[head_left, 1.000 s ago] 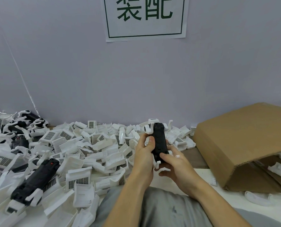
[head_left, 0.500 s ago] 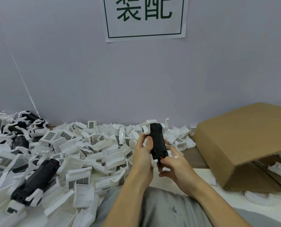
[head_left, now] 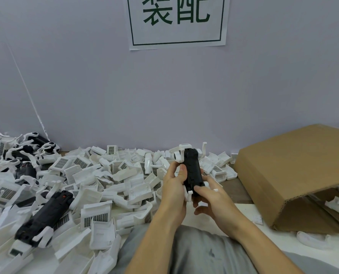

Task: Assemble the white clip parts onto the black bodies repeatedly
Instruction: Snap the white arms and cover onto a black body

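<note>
One head-worn view looks forward and down, close over the hands; edges perhaps wide-angle bowed.

Matt black plastic body (head_left: 192,171) in hand, faintly sheened along its edges. Heaped at left, smooth white moulded plastic clip parts (head_left: 97,180), some with gridded faces. On the right, a rough brown corrugated cardboard box (head_left: 295,167), fluted edge showing. Far up the wall, a white paper sign (head_left: 176,22), flat and matt.
</note>
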